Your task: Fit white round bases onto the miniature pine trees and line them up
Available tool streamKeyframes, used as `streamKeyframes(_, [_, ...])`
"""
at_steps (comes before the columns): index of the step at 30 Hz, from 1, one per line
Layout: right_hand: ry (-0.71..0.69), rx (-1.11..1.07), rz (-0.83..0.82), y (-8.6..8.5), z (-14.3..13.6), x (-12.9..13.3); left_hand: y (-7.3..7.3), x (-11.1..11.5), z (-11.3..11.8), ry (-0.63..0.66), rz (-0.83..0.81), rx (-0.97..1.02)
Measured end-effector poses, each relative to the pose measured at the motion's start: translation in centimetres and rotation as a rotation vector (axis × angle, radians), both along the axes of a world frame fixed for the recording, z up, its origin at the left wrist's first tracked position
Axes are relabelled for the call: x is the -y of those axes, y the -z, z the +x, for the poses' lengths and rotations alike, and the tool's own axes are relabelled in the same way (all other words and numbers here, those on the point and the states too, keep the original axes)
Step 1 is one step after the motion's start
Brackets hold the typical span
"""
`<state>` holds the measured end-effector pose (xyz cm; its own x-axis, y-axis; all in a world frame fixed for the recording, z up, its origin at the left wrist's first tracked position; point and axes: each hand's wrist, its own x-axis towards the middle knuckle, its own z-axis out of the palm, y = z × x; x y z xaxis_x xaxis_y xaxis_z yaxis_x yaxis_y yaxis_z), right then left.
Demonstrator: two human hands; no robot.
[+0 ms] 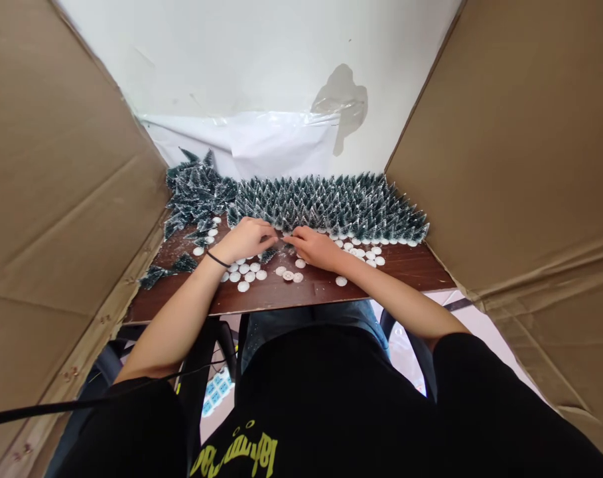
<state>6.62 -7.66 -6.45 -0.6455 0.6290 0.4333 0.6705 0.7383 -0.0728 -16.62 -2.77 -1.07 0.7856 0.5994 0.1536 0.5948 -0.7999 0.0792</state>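
My left hand (pixel 250 239), with a dark band at the wrist, is over the table with its fingers curled and pressed together. Facing it, my right hand (pixel 311 245) has its fingertips pinched, close to the left fingertips. Whatever is between the fingers is too small to make out. A small snow-tipped tree (pixel 268 255) shows just below my left fingers. Behind both hands, many miniature trees (pixel 326 202) stand upright in tight rows on white round bases. Loose white discs (pixel 249 276) lie in front of my left hand, and another disc (pixel 300 263) is below my right hand.
Loose miniature trees (pixel 194 189) lie heaped at the back left, with a few more (pixel 169 269) by the left edge. More discs (pixel 371 255) are scattered to the right on the brown table (pixel 311 292). Cardboard walls (pixel 520 133) flank both sides; a white wall (pixel 261 60) is behind.
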Motion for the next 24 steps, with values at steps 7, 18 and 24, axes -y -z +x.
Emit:
streamKeyframes(7, [0.049,-0.282,0.067,-2.5,2.4,0.2,-1.9,1.6,2.2,0.108,0.009,0.079])
streamKeyframes(18, [0.298,-0.446,0.223,-3.4,8.5,-0.7,0.1,2.9,11.2,-0.131,-0.137,-0.061])
streamKeyframes(24, [0.191,-0.472,0.236,-2.4,8.1,0.1,1.5,1.8,11.3,-0.030,-0.127,-0.066])
